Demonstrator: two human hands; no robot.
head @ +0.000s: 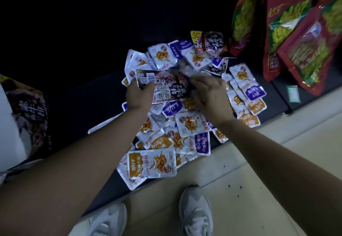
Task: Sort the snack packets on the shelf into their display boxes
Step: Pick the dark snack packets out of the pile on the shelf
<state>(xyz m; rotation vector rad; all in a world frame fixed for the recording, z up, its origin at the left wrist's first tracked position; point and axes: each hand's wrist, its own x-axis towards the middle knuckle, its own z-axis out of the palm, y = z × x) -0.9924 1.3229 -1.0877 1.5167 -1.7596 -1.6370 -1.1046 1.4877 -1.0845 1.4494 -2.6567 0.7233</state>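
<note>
Gripping dark packets [166,87], left hand [137,96] hangs over black shelf [83,106]; right hand [211,95], grip unclear.

A loose heap of small snack packets [187,126] is spread over the dark shelf [77,106], overlapping at all angles; most are white with orange or purple panels. A few dark packets [166,87] are held above the heap in the left hand [137,95].

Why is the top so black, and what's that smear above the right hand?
Head view: the back of the shelf is unlit and goes black; light reaches the front snack packets and floor. Head view: motion blur smears the packet by the right hand; the dark packet in the left hand shows glare.
</note>
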